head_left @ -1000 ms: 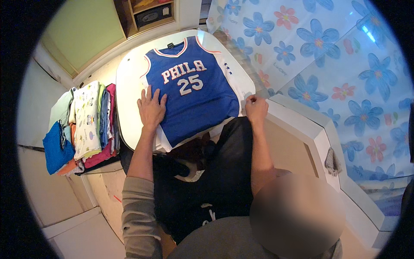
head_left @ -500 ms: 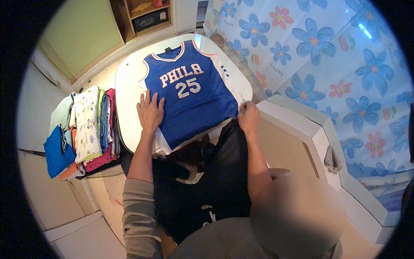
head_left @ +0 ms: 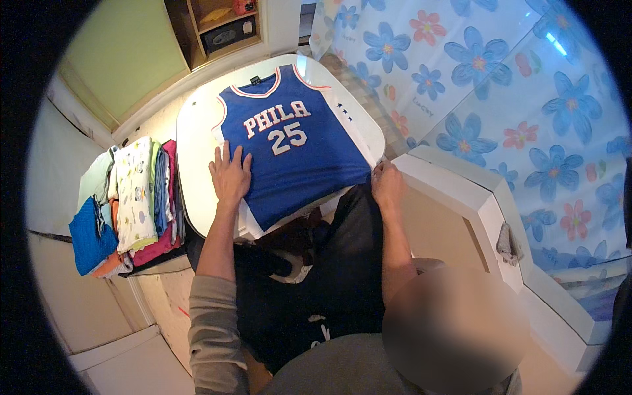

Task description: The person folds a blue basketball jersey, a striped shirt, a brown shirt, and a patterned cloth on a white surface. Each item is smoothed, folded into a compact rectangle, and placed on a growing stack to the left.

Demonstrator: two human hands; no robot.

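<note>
A blue sleeveless basketball jersey (head_left: 293, 151) with white lettering and trim lies face up and spread flat on a small white table (head_left: 194, 141). My left hand (head_left: 230, 174) rests flat on the jersey's left lower edge, fingers spread. My right hand (head_left: 388, 185) sits at the jersey's lower right corner by the table edge, fingers curled on the hem. The jersey's bottom hem hangs slightly over the near table edge, above my dark trousers.
A stack of folded clothes (head_left: 128, 207) in blue, white, pink and orange lies on a surface to the left. A flower-print curtain (head_left: 500, 85) hangs on the right above a white ledge (head_left: 474, 204). A wooden shelf unit (head_left: 224, 26) stands behind the table.
My right hand has slid left and down along the table edge to the jersey's lower right corner. My left hand has stayed on the jersey's left side.
</note>
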